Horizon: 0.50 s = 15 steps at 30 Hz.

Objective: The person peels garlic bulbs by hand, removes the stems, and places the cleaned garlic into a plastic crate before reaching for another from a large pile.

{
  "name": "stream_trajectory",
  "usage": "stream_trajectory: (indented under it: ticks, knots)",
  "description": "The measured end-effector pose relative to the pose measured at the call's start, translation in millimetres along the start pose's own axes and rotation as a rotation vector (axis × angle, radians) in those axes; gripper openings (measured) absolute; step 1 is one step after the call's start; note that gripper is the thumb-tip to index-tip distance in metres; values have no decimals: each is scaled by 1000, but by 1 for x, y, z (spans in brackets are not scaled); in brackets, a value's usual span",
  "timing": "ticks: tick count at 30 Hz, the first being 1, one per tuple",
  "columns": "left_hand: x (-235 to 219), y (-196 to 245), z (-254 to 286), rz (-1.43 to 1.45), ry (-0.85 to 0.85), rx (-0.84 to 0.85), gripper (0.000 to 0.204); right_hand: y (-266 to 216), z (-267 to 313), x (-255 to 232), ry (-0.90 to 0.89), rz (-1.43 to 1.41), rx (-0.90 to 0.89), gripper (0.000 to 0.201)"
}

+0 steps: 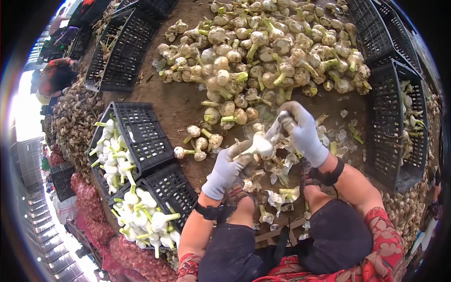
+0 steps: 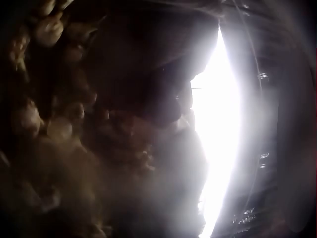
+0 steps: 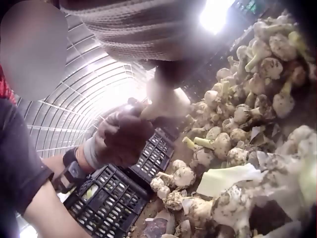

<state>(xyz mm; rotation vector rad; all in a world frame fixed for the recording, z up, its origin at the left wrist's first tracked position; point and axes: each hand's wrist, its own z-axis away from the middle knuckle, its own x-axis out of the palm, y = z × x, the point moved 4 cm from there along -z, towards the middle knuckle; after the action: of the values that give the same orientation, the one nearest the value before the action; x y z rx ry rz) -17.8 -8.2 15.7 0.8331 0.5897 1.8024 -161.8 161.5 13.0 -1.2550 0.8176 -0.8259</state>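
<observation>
My left hand (image 1: 224,173), in a pale glove with soiled fingers, grips a garlic bulb (image 1: 262,145) by its stem. The bulb is white and smooth, its round end turned toward my right hand (image 1: 305,134). That hand, gloved alike, has its fingers curled at the bulb and pinches a pale strip of garlic skin (image 1: 273,129) coming off it. In the right wrist view the left hand (image 3: 124,140) and the blurred bulb (image 3: 167,104) show below the knitted glove (image 3: 138,29). The left wrist view is dark and blurred.
A heap of unpeeled garlic (image 1: 277,51) covers the ground ahead. Peeled white bulbs (image 1: 145,216) fill black crates (image 1: 145,134) on the left. Another crate (image 1: 383,127) stands at the right. Loose skins (image 1: 282,199) lie between my feet. Red mesh sacks (image 1: 138,258) lie at lower left.
</observation>
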Motion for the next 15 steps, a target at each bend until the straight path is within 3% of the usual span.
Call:
stream_trajectory:
  ticks: [1,3,7,9,11,12,14,15]
  knots:
    - [2,-2,1,2,-7,-2,47,8,-6,-3,-10,-148,178,9]
    - [6,2,3,-160,-12,142,48,15,-12,-9,16,-172,220,10]
    - [6,-6,7,-21,19,234,49,36,-19,-21,79,-216,344,16]
    - [5,-7,9,-18,23,230,46,49,-19,-36,199,-139,447,16]
    - [2,-3,12,-162,94,418,38,67,-19,-55,238,-69,436,18]
    - [0,-2,13,-166,96,419,38,72,-19,-67,201,201,378,20]
    - [-5,7,19,-307,154,624,28,80,-17,-86,180,690,220,28]
    - [-8,7,20,-312,158,625,28,83,-10,-95,152,822,232,27]
